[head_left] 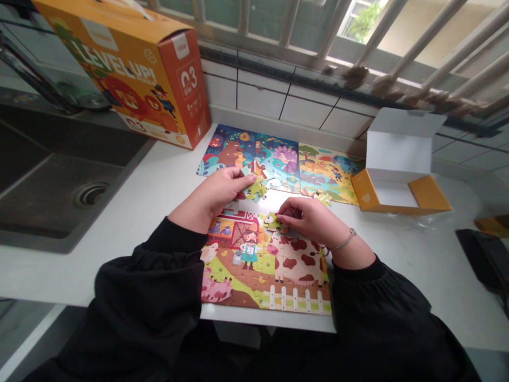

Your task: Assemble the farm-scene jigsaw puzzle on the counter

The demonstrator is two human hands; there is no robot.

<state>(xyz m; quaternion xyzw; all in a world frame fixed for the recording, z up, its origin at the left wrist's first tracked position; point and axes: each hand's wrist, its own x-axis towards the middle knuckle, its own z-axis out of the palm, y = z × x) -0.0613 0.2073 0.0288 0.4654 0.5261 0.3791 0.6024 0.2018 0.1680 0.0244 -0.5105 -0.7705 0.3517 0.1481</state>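
A farm jigsaw puzzle point(246, 276) lies on the counter in front of me, showing a cow, a farmer, a pig and a white fence. My left hand point(225, 193) is closed on several loose puzzle pieces point(256, 188), green and red ones, above the puzzle's far side. Between the thumb and finger of my right hand point(304, 215) is a green puzzle piece point(272, 222), at the upper edge of the farm picture near the cow's head. Whether that piece touches its neighbours I cannot tell. Another loose piece point(323, 199) shows just beyond my right hand.
Behind stand a night-forest puzzle point(274, 148) and a yellow savanna puzzle point(334, 167), both flat. An orange puzzle box point(181, 90) is at the back left, beside a dark sink point(40, 201). An open small carton point(397, 185) sits at right, near a black object point(481, 260).
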